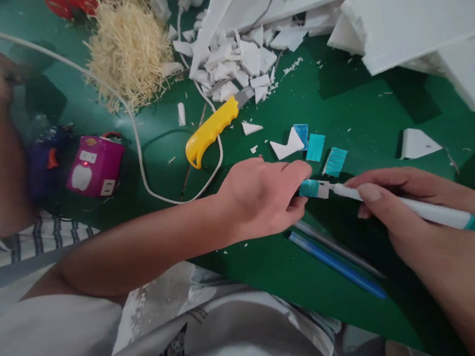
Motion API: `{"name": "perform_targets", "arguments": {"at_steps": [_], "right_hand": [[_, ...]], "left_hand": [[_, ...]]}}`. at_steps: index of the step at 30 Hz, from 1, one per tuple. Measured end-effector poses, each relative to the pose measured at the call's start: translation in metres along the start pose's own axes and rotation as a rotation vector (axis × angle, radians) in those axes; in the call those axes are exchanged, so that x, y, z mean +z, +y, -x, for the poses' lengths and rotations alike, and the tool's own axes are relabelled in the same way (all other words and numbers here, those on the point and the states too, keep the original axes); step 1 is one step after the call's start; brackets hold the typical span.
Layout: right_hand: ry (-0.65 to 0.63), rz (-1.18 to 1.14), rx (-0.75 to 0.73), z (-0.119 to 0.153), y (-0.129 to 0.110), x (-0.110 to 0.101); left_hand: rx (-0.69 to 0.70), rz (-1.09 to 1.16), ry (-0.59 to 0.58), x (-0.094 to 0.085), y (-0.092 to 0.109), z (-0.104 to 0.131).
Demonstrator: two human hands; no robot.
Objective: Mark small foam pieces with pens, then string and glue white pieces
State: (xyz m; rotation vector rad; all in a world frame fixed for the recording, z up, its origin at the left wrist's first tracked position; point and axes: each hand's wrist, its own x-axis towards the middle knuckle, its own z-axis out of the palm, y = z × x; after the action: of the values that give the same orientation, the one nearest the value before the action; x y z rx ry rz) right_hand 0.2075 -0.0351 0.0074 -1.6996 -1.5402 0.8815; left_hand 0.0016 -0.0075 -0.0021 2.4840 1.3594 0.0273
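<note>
My left hand (pixel 263 195) pinches a small white foam piece (pixel 314 189), part of which is coloured teal. Between the fingers of my right hand (pixel 426 216) is a white marker (pixel 435 212) with a teal end, its tip at or very near the foam piece's right end. Just beyond lie two teal-coloured pieces (pixel 315 147) (pixel 335 162) and a blue one (pixel 301 134) partly under a notched white scrap (pixel 287 145). Nearer my body are a blue pen (pixel 339 265) and a grey stick-like item (pixel 341 247).
A yellow-handled cutter (pixel 212 132) rests by foam scraps (pixel 233 63). White foam boards (pixel 430 28) fill the back right. Wood shavings (pixel 128 45), a white cable (pixel 139 138) and a magenta box (pixel 95 166) are at left, near another person's arm (pixel 1 145).
</note>
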Motion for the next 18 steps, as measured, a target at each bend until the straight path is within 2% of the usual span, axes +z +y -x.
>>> {"name": "perform_targets", "arguments": {"at_steps": [2,6,11,16,18], "right_hand": [[0.0,-0.012,-0.002,0.0,0.0017,-0.0004],[-0.09,0.021,0.007,-0.0008,0.0038,-0.0013],[0.013,0.005,0.003,-0.0026,0.0015,0.0018],[-0.038,-0.047,0.015,-0.0034,0.0031,0.0032],[-0.021,-0.044,0.014,-0.0033,0.0033,0.003]], "left_hand": [[0.003,-0.005,0.0,0.0001,0.0001,-0.0003],[-0.002,-0.022,-0.027,-0.0003,0.0008,-0.0007],[-0.006,-0.019,-0.016,-0.0008,0.0015,-0.0002],[-0.004,-0.02,-0.023,-0.0008,0.0006,-0.0008],[-0.004,-0.02,-0.029,-0.0009,0.0004,-0.001]]}}
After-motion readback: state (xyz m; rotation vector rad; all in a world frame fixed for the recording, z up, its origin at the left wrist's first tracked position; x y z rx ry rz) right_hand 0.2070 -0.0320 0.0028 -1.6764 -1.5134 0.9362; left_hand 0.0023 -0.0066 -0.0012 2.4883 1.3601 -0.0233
